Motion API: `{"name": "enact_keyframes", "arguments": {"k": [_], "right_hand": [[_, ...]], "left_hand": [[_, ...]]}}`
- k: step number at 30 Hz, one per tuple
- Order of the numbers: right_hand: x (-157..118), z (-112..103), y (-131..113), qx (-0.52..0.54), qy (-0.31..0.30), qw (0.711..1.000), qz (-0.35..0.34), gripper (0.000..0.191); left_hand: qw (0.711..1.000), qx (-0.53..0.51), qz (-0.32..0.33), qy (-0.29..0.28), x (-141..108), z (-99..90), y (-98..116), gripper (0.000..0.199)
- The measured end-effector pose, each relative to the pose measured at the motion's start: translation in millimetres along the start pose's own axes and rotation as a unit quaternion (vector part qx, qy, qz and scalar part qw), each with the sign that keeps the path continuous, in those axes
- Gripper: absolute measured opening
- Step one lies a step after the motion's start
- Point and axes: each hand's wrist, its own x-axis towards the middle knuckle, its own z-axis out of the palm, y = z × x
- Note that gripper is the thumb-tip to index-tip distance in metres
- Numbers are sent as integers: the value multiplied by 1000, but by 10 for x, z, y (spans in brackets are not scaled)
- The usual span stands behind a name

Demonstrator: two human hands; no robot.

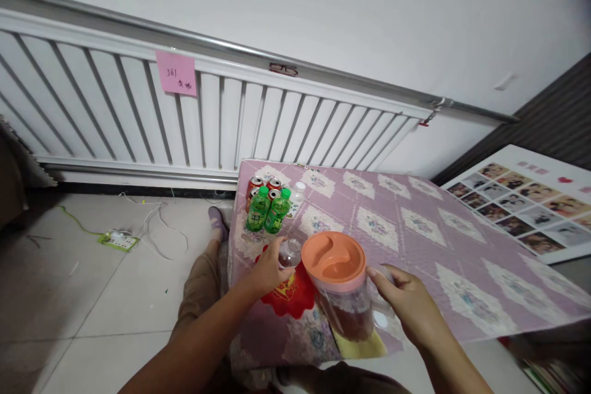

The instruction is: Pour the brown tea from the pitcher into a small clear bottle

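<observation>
My left hand [270, 268] is wrapped round a small clear bottle or glass [290, 251] above a red scalloped mat [295, 295] with a gold pattern. Just to its right, a clear pitcher [346, 311] with an orange lid [333, 257] holds some dark liquid and leans slightly. My right hand [401, 295] grips the pitcher's handle. Beneath the pitcher shows a yellow cloth [362, 346]. Farther back stand two green bottles [257, 212], several red cans [274, 184] and a white bottle [298, 194].
A purple floral cloth covers the table [373, 228]. Behind it runs a white radiator [221, 117] with a pink note [176, 74]. A photo board [530, 203] leans at the right. White cables and a green power strip [119, 240] lie on the floor at left.
</observation>
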Motion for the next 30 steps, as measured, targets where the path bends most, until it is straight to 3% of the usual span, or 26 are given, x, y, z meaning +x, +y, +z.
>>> {"name": "enact_keyframes", "arguments": {"k": [5,17,23,30], "right_hand": [[-14,-36,-1,-4,28,1000,-10,43],[103,-45,-300,-103,-42,993,-25,43],[117,-40,-468,-123,-44,990,-51,46],[180,-32,-497,-162,-63,983,-53,46]], "left_hand": [[1000,10,-10,-3,-1,-14,36,77],[998,22,-50,-26,-11,-47,107,75],[1000,22,-16,-1,2,-9,16,77],[1000,26,-1,12,6,33,-39,77]]}}
